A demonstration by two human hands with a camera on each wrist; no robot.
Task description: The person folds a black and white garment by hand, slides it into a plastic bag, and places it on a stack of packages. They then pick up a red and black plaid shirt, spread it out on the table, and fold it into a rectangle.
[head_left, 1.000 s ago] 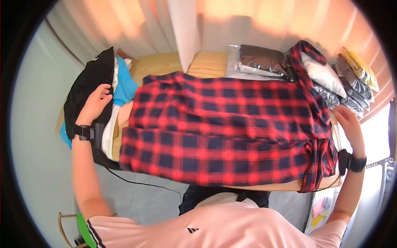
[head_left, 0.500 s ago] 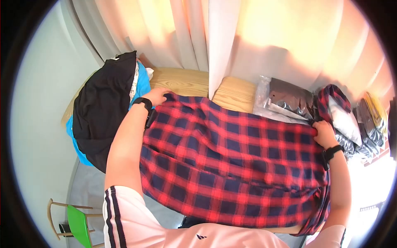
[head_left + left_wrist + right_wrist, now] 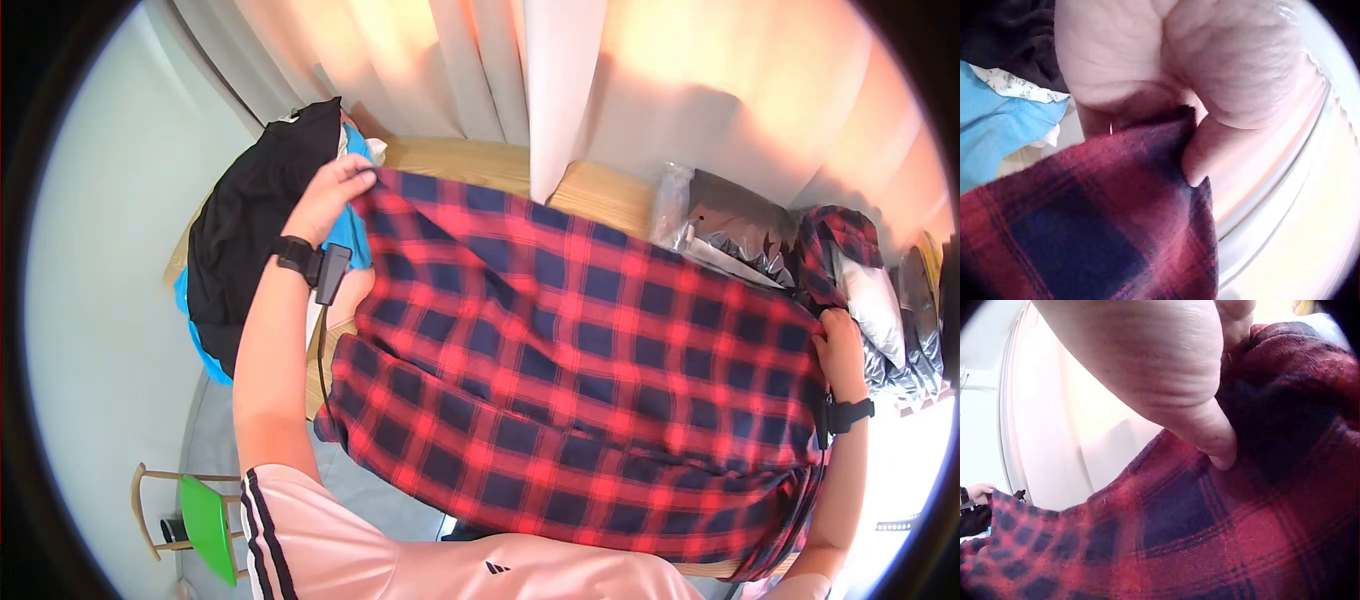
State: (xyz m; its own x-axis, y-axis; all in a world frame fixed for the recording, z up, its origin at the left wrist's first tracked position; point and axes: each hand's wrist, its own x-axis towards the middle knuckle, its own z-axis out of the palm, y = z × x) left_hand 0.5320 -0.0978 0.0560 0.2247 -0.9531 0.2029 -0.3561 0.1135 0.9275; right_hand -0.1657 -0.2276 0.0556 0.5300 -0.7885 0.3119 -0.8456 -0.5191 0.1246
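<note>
A red and navy plaid garment (image 3: 600,350) lies spread across the table in the head view. My left hand (image 3: 333,195) pinches its upper left corner, which is lifted; in the left wrist view the left hand (image 3: 1179,69) has the plaid cloth (image 3: 1079,237) between thumb and fingers. At the far upper right corner, my right hand (image 3: 842,350) grips the cloth's edge. The right wrist view shows the right hand (image 3: 1166,369) with its thumb pressed on the plaid fabric (image 3: 1179,519), its other fingers mostly hidden.
Black cloth (image 3: 260,220) and blue cloth (image 3: 352,225) are heaped at the left. Behind the garment are a wooden surface (image 3: 460,165) and a bagged dark item (image 3: 740,225). More packages (image 3: 910,310) stand at the right. A green chair (image 3: 208,525) is at lower left.
Both hands have moved from beside the garment to its upper corners and taken hold. Since the middle frame, the left hand has raised its corner up and left, stretching the upper edge straighter.
</note>
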